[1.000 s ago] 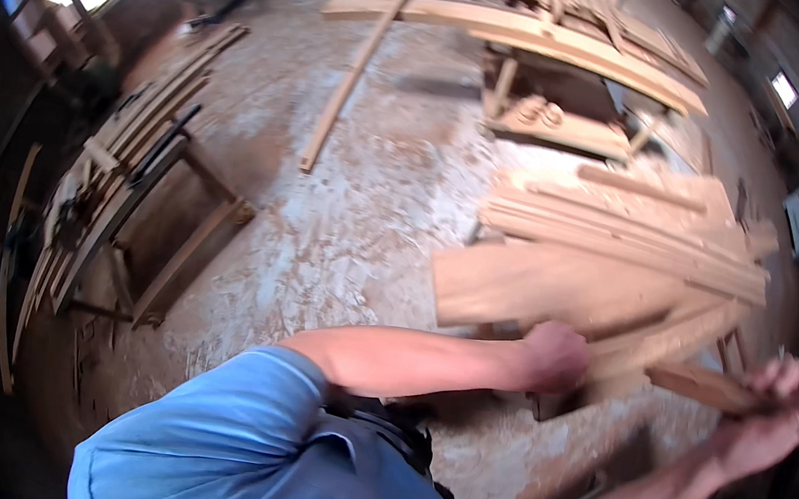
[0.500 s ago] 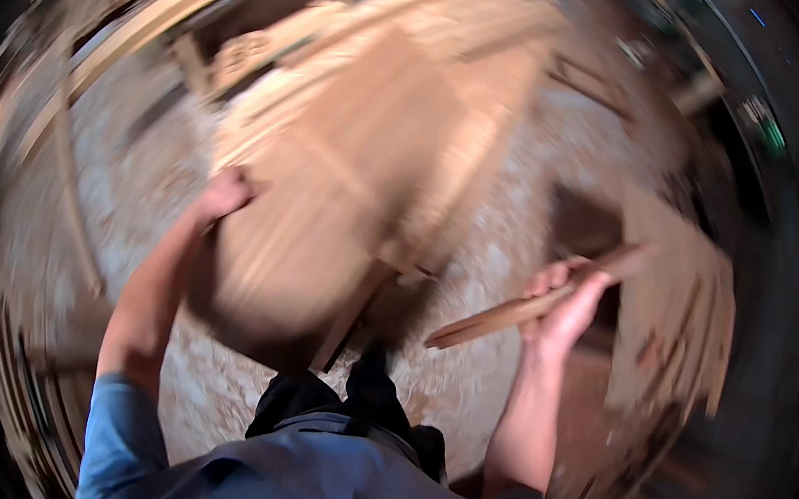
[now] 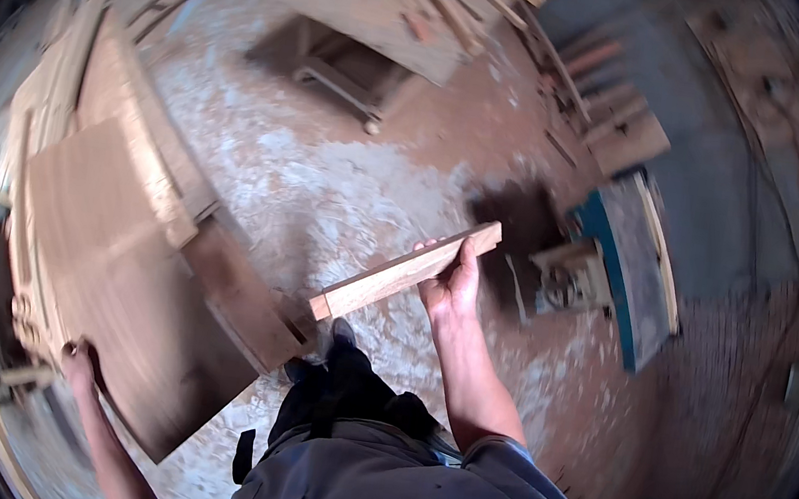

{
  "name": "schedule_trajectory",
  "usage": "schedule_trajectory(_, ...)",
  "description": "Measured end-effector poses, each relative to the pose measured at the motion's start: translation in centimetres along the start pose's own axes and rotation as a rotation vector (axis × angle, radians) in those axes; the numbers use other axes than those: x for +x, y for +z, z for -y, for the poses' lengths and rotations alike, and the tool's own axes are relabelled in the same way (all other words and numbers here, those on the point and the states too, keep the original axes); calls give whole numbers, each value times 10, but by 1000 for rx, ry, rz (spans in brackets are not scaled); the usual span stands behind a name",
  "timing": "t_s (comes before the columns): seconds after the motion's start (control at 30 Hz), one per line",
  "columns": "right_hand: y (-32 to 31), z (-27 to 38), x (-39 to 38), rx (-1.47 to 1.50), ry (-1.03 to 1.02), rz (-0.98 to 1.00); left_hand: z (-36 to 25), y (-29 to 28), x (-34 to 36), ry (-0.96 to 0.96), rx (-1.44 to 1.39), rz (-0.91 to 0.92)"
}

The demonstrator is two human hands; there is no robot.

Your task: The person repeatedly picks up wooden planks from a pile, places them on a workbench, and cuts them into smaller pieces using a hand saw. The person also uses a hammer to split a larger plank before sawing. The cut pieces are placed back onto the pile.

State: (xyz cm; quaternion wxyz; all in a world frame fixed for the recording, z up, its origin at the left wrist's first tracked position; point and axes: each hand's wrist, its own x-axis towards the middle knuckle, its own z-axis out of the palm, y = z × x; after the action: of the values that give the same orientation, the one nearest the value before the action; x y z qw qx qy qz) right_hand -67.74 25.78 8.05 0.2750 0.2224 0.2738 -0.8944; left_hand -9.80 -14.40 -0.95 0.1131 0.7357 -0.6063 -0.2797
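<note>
My right hand is wrapped round a short wooden board, held tilted above the floor in front of me. Its fingers go under the board while the thumb lies along the near side. On the left, my left hand is closed at the outer edge of a wide brown wooden panel; some of its fingers are hidden. The panel lies on top of a stack of lumber, beside a narrower plank near my feet.
Long pale boards lie at the far left. A plywood-topped table stands ahead. A teal machine with a handwheel stands at the right. Dust lies over the floor, and a cable runs at the far right.
The view has swung right, so the panel and stack now appear farther left. The right hand still holds the board, now nearer the middle. The left hand stays at the panel's edge.
</note>
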Motion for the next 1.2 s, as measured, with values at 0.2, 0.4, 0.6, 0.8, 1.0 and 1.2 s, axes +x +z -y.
schedule_trajectory(0.2, -57, 37, -53, 296, -75, -172, -165, 42, -167, 746, -223, 335)
schedule_trajectory(0.4, -118, 31, -109, 422, -3, -150, -268, 126, -414, 1191, -363, 1020)
schedule_trajectory(0.6, -224, 53, -154, 745, -21, -167, -265, 164, -473, 1327, -275, 1149)
schedule_trajectory(0.8, -278, 61, -221, 685, -196, -133, -302, 195, -552, 1669, -236, 1312)
schedule_trajectory(1.0, -332, 76, -323, 740, -626, -71, -317, 246, -647, 1214, -197, 1883)
schedule_trajectory(1.2, -365, 65, -384, 800, -765, -6, -295, 243, -734, 1078, -101, 1911)
